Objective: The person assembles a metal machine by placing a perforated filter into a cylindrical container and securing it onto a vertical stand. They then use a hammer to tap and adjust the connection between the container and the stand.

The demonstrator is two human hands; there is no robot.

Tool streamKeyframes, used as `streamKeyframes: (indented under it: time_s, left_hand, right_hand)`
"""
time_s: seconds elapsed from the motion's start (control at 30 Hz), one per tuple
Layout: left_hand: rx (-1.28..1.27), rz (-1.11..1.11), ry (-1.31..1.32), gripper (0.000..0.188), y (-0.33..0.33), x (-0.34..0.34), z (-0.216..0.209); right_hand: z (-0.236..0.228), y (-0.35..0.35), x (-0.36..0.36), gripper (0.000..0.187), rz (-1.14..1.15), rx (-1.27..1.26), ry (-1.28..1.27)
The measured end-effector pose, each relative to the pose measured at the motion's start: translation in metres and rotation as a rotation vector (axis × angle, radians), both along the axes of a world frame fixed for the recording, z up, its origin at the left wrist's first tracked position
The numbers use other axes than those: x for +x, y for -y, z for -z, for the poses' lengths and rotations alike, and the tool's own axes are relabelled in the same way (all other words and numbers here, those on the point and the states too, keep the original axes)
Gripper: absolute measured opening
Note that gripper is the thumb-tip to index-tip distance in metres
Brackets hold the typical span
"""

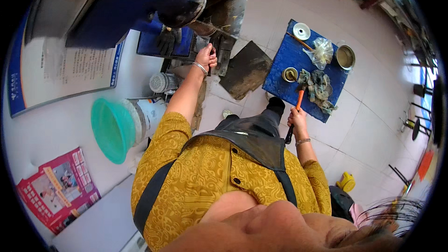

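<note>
My left hand [206, 59] is closed on a dark-handled tool beside the machine [198, 11] at the upper left. The far end of that tool is too unclear to name. In my closed right hand [297, 118] is an orange-and-black-handled tool [300, 99]. Its far end reaches the blue low table [278, 85], against a heap of dirty grey-green rags [320, 87], so its kind is unclear. Just left of the rags stands a small cup of brownish paste [290, 74]. A black glove [165, 42] lies on a blue surface beside the machine.
The blue table also bears a metal pot [345, 57], a clear plastic bag [322, 52] and a white disc [301, 31]. A dark stained sheet [246, 70] lies on the tiled floor. To my left are a motor [164, 83] and a green basin [112, 130].
</note>
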State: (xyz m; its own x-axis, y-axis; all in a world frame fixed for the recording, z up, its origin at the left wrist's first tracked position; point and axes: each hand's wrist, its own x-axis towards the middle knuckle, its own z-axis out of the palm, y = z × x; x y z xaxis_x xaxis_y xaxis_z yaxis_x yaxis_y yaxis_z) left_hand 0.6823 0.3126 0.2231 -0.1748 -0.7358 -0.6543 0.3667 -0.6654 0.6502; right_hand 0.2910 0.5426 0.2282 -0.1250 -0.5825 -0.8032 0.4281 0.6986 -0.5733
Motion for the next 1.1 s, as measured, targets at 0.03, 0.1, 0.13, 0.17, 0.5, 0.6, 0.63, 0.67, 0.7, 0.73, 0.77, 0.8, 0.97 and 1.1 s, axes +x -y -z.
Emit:
streamKeyframes:
  time_s: [0.03, 0.1, 0.13, 0.17, 0.5, 0.6, 0.63, 0.67, 0.7, 0.73, 0.77, 0.8, 0.97, 1.1]
  left_hand:
    - [-0.007, 0.015, -0.007, 0.037, 0.003, 0.000, 0.002]
    - [0.016, 0.039, -0.059, 0.037, 0.007, -0.001, 0.003]
    - [0.028, 0.051, -0.086, 0.038, 0.009, -0.001, 0.003]
    - [0.034, 0.061, -0.095, 0.038, 0.010, 0.000, 0.004]
    - [0.049, 0.214, -0.043, 0.037, 0.013, 0.011, -0.006]
    - [0.060, 0.260, 0.129, 0.032, 0.020, 0.006, -0.010]
    - [0.094, 0.265, 0.210, 0.031, 0.021, 0.004, -0.012]
    - [0.122, 0.270, 0.287, 0.030, 0.023, -0.001, -0.017]
    - [0.149, 0.276, 0.364, 0.029, 0.026, -0.003, -0.020]
    - [0.135, 0.273, 0.396, 0.021, 0.031, -0.003, -0.020]
    - [0.120, 0.294, 0.428, 0.019, 0.034, -0.001, -0.016]
    - [0.104, 0.319, 0.462, 0.017, 0.039, 0.000, -0.013]
    - [-0.027, 0.566, 0.667, 0.013, 0.052, 0.002, 0.001]
    - [-0.034, 0.738, 0.643, 0.017, 0.060, 0.010, 0.005]
  right_hand:
    - [-0.006, -0.010, 0.014, 0.018, 0.022, -0.025, -0.004]
    - [-0.017, -0.030, 0.046, 0.017, 0.078, -0.014, -0.027]
    - [-0.023, -0.041, 0.057, 0.016, 0.084, -0.015, -0.039]
    - [-0.026, -0.055, 0.071, 0.016, 0.097, -0.009, -0.042]
    - [-0.021, -0.093, 0.149, 0.018, 0.073, 0.026, -0.089]
    - [-0.014, -0.069, 0.162, 0.018, 0.038, -0.048, -0.090]
    - [-0.014, -0.062, 0.169, 0.018, 0.002, -0.041, -0.119]
    - [-0.015, -0.054, 0.177, 0.018, -0.034, -0.039, -0.154]
    - [-0.014, -0.046, 0.183, 0.018, -0.068, -0.036, -0.188]
    - [-0.009, -0.039, 0.187, 0.018, -0.100, -0.070, -0.216]
    - [-0.005, -0.036, 0.192, 0.018, -0.135, -0.097, -0.244]
    - [-0.001, -0.033, 0.197, 0.018, -0.168, -0.123, -0.271]
    - [0.020, -0.030, 0.212, 0.020, -0.182, -0.179, -0.443]
    - [0.005, -0.028, 0.196, 0.018, 0.022, -0.223, -0.631]
